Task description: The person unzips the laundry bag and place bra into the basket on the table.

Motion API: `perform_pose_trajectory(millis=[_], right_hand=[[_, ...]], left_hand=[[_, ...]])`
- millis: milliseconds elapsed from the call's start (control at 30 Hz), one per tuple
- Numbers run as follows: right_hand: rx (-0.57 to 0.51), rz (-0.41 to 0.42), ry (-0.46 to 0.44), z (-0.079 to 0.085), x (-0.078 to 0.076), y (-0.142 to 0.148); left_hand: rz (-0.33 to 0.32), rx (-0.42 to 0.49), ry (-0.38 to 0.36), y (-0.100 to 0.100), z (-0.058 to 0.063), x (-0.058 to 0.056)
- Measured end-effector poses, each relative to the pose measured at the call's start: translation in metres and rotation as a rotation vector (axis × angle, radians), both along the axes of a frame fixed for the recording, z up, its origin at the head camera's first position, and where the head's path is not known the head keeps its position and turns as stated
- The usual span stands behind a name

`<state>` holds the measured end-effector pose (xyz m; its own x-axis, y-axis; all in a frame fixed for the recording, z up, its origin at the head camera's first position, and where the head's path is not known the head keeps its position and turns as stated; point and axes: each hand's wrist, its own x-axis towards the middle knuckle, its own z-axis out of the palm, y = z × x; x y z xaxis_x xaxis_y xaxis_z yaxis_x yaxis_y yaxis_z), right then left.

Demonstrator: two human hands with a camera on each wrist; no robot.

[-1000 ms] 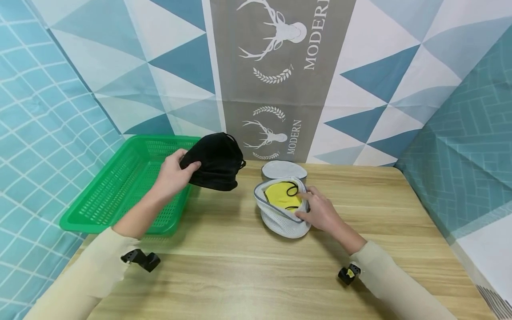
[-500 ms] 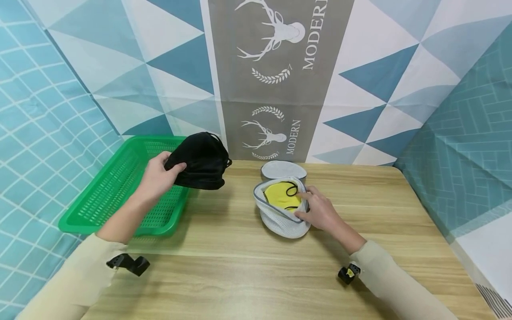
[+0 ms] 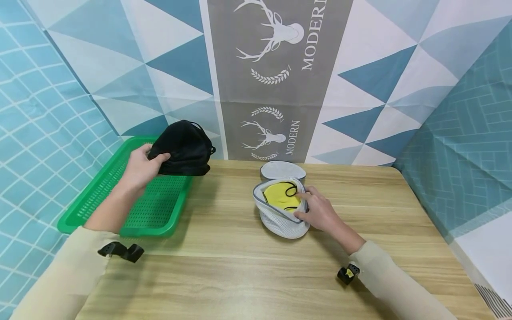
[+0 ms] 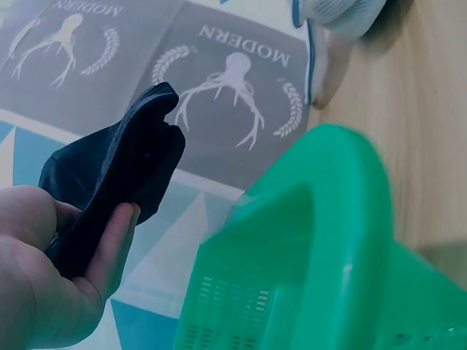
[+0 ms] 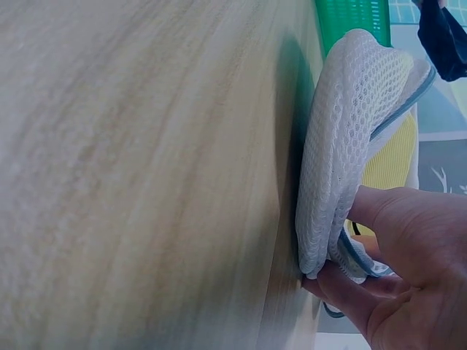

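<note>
My left hand pinches a folded black cloth piece between thumb and fingers, above the far part of the green basket. A thin cord loop hangs off the cloth's right side. In the left wrist view the black cloth shows several thick layers. My right hand grips the right rim of a white mesh laundry bag on the table, thumb near the front. Inside the bag's mouth lies a yellow cloth piece with black cord loops. The bag's round lid is folded back behind it.
The wooden table reaches back to a patterned wall covering. The green basket stands at the left by a blue tiled-pattern side sheet. The right side has another blue sheet.
My left hand has carried the black cloth leftward and slightly up, from beside the green basket to over it. The right hand and the mesh bag have stayed put.
</note>
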<state>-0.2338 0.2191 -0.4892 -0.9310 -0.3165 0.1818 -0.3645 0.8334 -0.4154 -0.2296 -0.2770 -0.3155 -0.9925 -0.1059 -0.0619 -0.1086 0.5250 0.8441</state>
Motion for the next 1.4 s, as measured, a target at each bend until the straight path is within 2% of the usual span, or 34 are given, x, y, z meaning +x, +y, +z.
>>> perform_pose_trajectory(millis=[33, 233, 367, 500, 567, 800, 867, 1000, 1233, 1267, 1400], right_hand=[[0.000, -0.007, -0.015, 0.004, 0.002, -0.002], [-0.012, -0.020, -0.021, -0.003, -0.002, -0.001], [0.001, -0.017, -0.010, -0.010, -0.006, 0.002], [0.017, -0.022, -0.024, -0.006, -0.005, 0.000], [0.020, -0.030, -0.028, -0.001, -0.002, -0.003], [0.012, -0.033, -0.096, 0.042, 0.023, -0.017], [0.019, -0.041, -0.107, 0.045, 0.025, -0.019], [0.024, -0.050, -0.114, 0.045, 0.023, -0.018], [0.010, -0.037, -0.103, 0.046, 0.025, -0.019], [0.002, -0.022, -0.082, 0.039, 0.022, -0.015], [-0.002, -0.013, -0.073, 0.040, 0.023, -0.015]], left_hand=[[0.005, 0.008, -0.001, -0.002, 0.000, -0.001], [0.005, 0.109, -0.006, -0.011, 0.001, -0.011], [0.006, 0.120, -0.024, -0.015, 0.001, -0.016], [0.002, 0.103, -0.030, -0.018, 0.004, -0.021], [-0.003, 0.083, -0.031, -0.019, 0.006, -0.024], [0.011, 0.067, -0.030, -0.021, 0.009, -0.032], [0.018, 0.060, -0.028, -0.021, 0.010, -0.034], [0.022, 0.052, -0.028, -0.021, 0.011, -0.037], [0.025, 0.105, -0.033, -0.023, 0.011, -0.041], [0.025, 0.114, -0.036, -0.023, 0.011, -0.042], [0.037, 0.117, -0.047, -0.026, 0.010, -0.046]])
